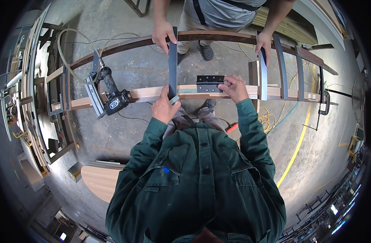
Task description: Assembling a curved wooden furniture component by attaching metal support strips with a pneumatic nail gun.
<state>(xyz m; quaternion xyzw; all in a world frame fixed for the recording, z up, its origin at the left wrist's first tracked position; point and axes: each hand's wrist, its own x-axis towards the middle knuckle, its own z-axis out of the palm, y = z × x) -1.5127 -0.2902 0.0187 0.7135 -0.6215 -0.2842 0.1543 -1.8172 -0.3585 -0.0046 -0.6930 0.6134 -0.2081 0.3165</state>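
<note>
Slat – left hand grips near end; right hand on black bracket.

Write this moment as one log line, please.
left hand: grips dark slat | right hand: on black bracket | nail gun: on rail, untouched

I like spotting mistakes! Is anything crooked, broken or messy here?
Nothing looks broken. The yellow cord lies in a loose tangle on the concrete floor. The nail gun rests tilted across the wooden rail. The left hand grips a dark slat.
</note>
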